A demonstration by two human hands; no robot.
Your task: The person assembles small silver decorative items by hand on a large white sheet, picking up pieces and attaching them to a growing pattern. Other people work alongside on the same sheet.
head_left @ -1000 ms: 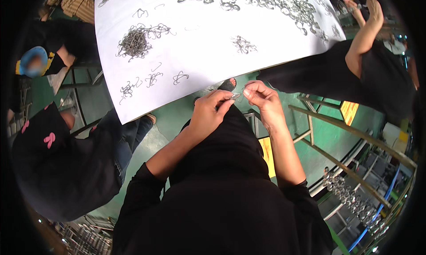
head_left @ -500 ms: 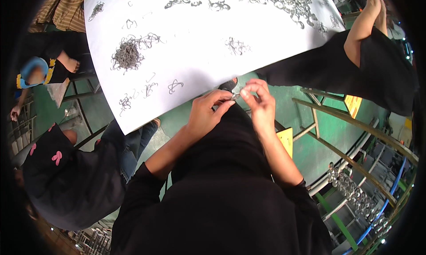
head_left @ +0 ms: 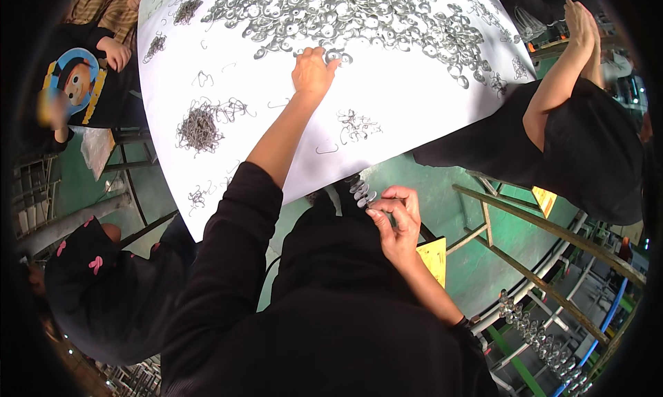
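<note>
My left hand [head_left: 315, 71] reaches over the white table, fingertips at the near edge of a heap of small round metal pieces [head_left: 324, 13]. Its thumb stands apart, touching or just beside a few of them, and nothing shows gripped. Below the table's edge, in front of my lap, my right hand [head_left: 397, 225] pinches the end of a short string of round metal pieces [head_left: 360, 191]. How these pieces are joined cannot be made out. On the table lie bent wire hooks: a dense tangle [head_left: 200, 129], a looser cluster [head_left: 356, 125] and a single hook [head_left: 327, 149].
The white tabletop [head_left: 276, 148] ends just ahead of my lap. At the right, another person's raised forearm and hands [head_left: 581, 34] are close to the table. People sit along the left. A yellow stool top [head_left: 432, 260] and metal frames [head_left: 545, 276] stand at the lower right.
My left hand has left the piece both hands held and stretched forward to the metal heap. My right hand has moved lower, keeping its pinch, and the hanging string now shows.
</note>
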